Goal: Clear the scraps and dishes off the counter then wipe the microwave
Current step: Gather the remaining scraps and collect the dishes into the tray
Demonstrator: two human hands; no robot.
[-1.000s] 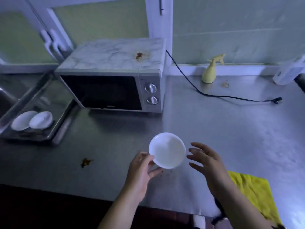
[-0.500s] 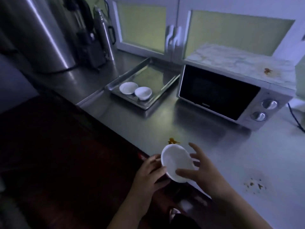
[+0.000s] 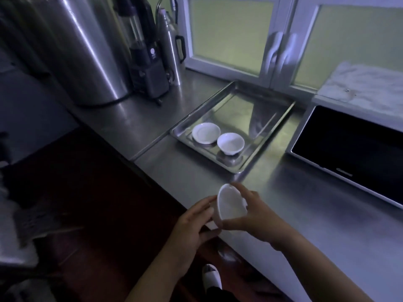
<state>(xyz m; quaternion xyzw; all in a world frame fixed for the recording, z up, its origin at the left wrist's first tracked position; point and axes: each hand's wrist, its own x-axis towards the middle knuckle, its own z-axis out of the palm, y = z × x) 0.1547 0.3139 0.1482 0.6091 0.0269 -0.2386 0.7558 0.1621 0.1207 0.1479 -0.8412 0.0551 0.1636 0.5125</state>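
Tipped steeper than half a second ago, the small white bowl [image 3: 231, 203] stands almost on edge above the counter's [image 3: 305, 214] near edge. Microwave [image 3: 349, 149] at far right, steel tray [image 3: 239, 112] left of it. The right hand [image 3: 259, 216] curls round the bowl and the left hand [image 3: 194, 227] pinches its lower rim.

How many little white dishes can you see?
3. A saucer and a small bowl sit side by side in the metal tray; the third dish is tilted, held between the left hand and the right hand. More may sit off-frame.

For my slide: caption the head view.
Left hand and right hand hold a tilted dish near the tray.
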